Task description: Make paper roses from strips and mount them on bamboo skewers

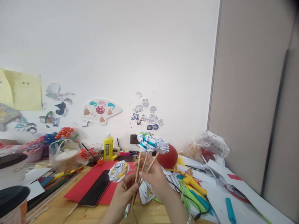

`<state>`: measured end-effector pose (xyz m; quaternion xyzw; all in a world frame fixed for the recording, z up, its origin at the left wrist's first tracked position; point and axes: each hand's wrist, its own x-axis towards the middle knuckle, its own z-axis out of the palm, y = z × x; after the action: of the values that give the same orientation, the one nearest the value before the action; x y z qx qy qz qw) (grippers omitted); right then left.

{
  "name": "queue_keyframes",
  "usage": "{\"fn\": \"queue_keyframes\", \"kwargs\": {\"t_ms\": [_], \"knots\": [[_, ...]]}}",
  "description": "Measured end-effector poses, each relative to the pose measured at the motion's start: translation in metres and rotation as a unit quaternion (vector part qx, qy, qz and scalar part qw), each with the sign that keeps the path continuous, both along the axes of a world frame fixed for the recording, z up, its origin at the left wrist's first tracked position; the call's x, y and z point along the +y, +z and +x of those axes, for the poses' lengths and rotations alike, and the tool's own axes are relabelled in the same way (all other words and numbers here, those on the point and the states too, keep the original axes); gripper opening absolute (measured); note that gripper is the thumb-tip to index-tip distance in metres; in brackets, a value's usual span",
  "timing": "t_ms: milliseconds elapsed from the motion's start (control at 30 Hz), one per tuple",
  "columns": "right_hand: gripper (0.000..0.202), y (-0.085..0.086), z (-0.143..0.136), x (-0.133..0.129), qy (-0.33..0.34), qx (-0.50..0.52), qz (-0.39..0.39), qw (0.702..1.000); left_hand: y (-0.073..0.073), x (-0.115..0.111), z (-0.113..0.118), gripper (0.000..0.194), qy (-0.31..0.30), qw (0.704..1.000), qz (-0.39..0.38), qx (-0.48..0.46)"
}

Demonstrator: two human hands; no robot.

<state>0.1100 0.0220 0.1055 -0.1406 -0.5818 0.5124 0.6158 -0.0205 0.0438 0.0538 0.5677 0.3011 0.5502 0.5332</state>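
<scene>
My left hand (123, 193) is closed around wooden sticks; one carries a crumpled white-and-yellow paper flower (118, 171), tilted left. Beside it, my right hand (153, 175) grips the upper part of several sticks (144, 165). On top of these sit a white-and-blue paper flower (147, 143) and a whiter paper flower (162, 145), pressed close together, with some green paper behind. The sticks cross between both hands, and their lower ends pass beneath my left hand. Behind my left hand lie a red sheet (81, 183) and a black phone (97, 188).
At the right are a yellow glue gun (193, 184) with a black cord, white papers (233, 199) and a blue strip (230, 210). A red balloon (167, 157) and yellow drink bottle (108, 147) stand behind. Lidded cups (14, 199) are at left.
</scene>
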Motion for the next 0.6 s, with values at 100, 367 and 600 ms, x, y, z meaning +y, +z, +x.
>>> {"fn": "queue_keyframes", "kwargs": {"t_ms": [100, 367, 600], "knots": [[0.039, -0.005, -0.005, 0.006, -0.046, 0.017, -0.001, 0.999, 0.002, 0.002, 0.001, 0.044, 0.047, 0.999, 0.017, 0.014], [0.042, -0.013, -0.018, 0.009, -0.137, 0.066, -0.038, 0.988, 0.004, 0.001, 0.002, 0.017, 0.136, 0.984, 0.076, 0.081], [0.044, -0.015, -0.019, 0.012, -0.225, 0.050, -0.043, 0.972, 0.011, -0.003, 0.002, 0.020, 0.196, 0.968, 0.096, 0.123]]}}
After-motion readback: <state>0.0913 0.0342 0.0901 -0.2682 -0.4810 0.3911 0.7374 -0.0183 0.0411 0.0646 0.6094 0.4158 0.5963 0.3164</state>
